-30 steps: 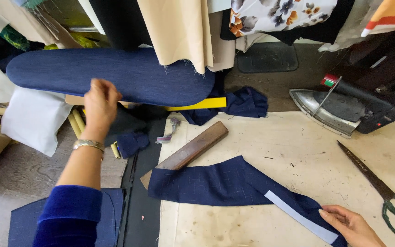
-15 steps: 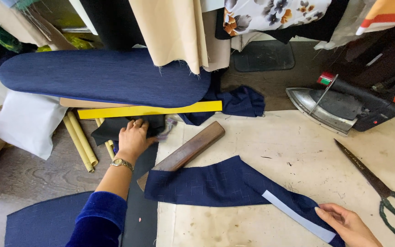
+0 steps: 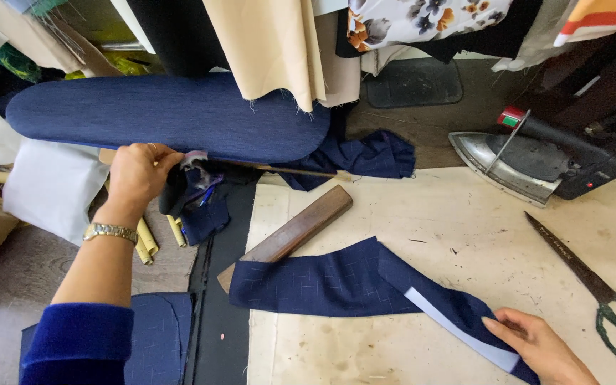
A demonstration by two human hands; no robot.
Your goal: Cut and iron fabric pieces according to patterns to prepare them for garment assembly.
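Note:
My left hand (image 3: 137, 175) grips a bunch of dark navy fabric scraps (image 3: 194, 196) just under the front edge of a long padded board covered in blue cloth (image 3: 172, 117). A gold wristwatch (image 3: 110, 231) sits on that wrist, and the sleeve is blue velvet. My right hand (image 3: 540, 346) presses flat on the right end of a long navy fabric strip (image 3: 329, 285) with a white lining band (image 3: 458, 331), which lies on the cream-covered worktable (image 3: 429, 214).
A wooden block (image 3: 294, 232) lies diagonally on the table's left edge. A flat iron (image 3: 536, 160) rests at the upper right, with large scissors (image 3: 593, 281) below it. Beige and patterned cloths hang at the top. More navy fabric (image 3: 365, 157) lies behind the table.
My left hand moved from the board's underside to the gap beside the table and closed on the navy scraps. The yellow ruler under the board is no longer seen. My right hand stayed put.

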